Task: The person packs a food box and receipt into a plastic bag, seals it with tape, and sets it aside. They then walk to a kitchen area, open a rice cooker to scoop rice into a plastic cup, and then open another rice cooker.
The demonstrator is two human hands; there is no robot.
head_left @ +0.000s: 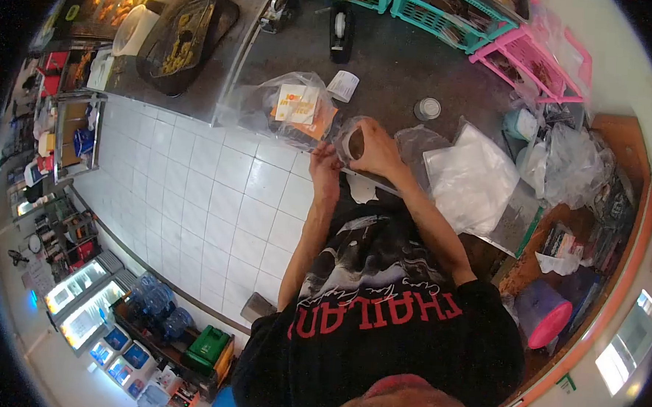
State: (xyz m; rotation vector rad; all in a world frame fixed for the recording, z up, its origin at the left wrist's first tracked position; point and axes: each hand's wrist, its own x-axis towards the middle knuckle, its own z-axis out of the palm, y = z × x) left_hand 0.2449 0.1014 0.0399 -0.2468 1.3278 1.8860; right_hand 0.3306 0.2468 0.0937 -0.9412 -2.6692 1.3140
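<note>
My right hand (377,151) is closed around a small clear tub with brown contents (356,143), tilted near the table's front edge. Thin clear plastic (342,134), apparently a bag, surrounds the tub. The fingers of my left hand (326,167) are pinched at this plastic's near side, just left of the tub. Beyond my left hand lies a larger clear bag (250,100) with a white and orange printed packet (297,105) in or under it. A white printed label or cup (342,86) is behind the tub. A stack of flat clear bags (471,178) lies right of my right forearm.
A round tin (427,108) and a black tape dispenser (341,31) stand farther back on the dark table (392,67). Teal baskets (450,22) and a pink basket (529,63) line the back. At left is a black food tray (183,41).
</note>
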